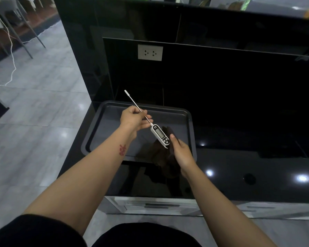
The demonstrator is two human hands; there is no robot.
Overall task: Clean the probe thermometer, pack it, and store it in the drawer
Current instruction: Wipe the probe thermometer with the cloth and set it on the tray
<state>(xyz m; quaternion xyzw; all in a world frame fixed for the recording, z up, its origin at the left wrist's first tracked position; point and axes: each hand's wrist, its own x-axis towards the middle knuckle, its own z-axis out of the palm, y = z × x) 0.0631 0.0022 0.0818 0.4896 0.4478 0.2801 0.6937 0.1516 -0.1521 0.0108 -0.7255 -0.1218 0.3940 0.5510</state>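
Note:
A white probe thermometer [159, 134] with a small display and a long metal probe hangs above a dark tray [103, 125]. The probe points up and to the left and ends in a white tip cap. My left hand [135, 118] pinches the metal probe near the body. My right hand [181, 152] grips the lower end of the thermometer body together with a dark brown cloth [163, 157], which droops below that hand over the tray's near edge.
The tray lies on a glossy black counter [239, 166] beside its left edge. A white double wall socket [150, 52] sits on the black back panel. Grey drawer fronts [159, 205] show below the counter's front edge. Tiled floor and chair legs lie to the left.

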